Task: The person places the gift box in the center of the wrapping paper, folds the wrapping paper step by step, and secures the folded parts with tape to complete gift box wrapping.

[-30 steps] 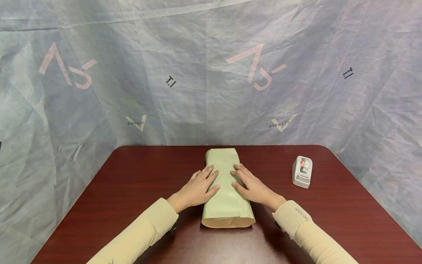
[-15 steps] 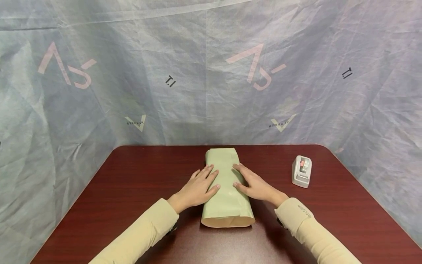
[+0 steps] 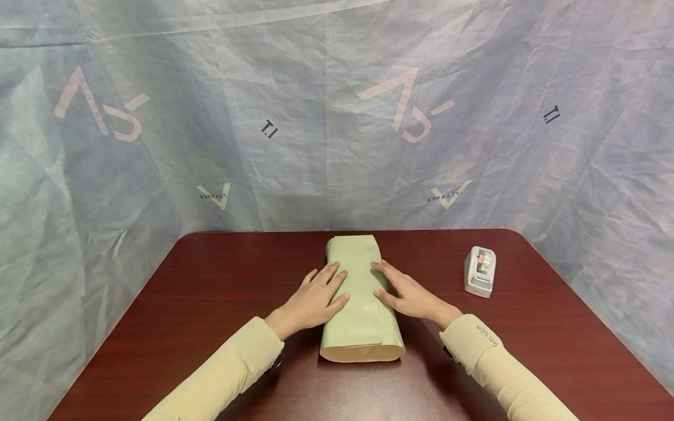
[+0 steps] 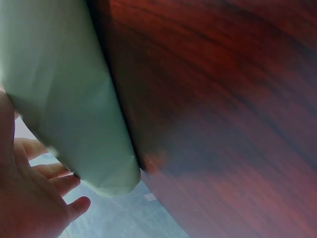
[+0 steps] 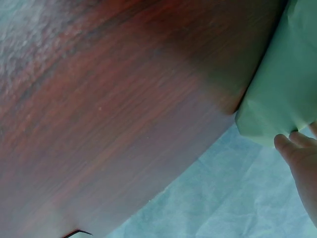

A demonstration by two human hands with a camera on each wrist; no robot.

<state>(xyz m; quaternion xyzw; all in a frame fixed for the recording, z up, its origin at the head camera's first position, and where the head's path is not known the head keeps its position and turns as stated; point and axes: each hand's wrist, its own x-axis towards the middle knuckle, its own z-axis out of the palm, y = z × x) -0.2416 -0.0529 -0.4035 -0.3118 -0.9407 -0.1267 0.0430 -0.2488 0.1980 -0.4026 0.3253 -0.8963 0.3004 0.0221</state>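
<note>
A pale green paper sleeve, wrapped into a flattened tube, lies lengthwise on the table, its open end facing me. What is inside its far part cannot be seen. My left hand rests on its left side with fingers spread and fairly straight. On the opposite edge lies my right hand, its fingertips and thumb touching the paper. In the left wrist view, the left hand lies along the green paper. The right wrist view has the right hand's fingers against the paper.
A white tape dispenser stands at the back right of the dark red wooden table. Grey printed fabric hangs behind the table and along both sides.
My right hand has shifted slightly to the right along the paper, its fingers drawn closer together. The left hand stays in place. The whole view has drifted a little.
</note>
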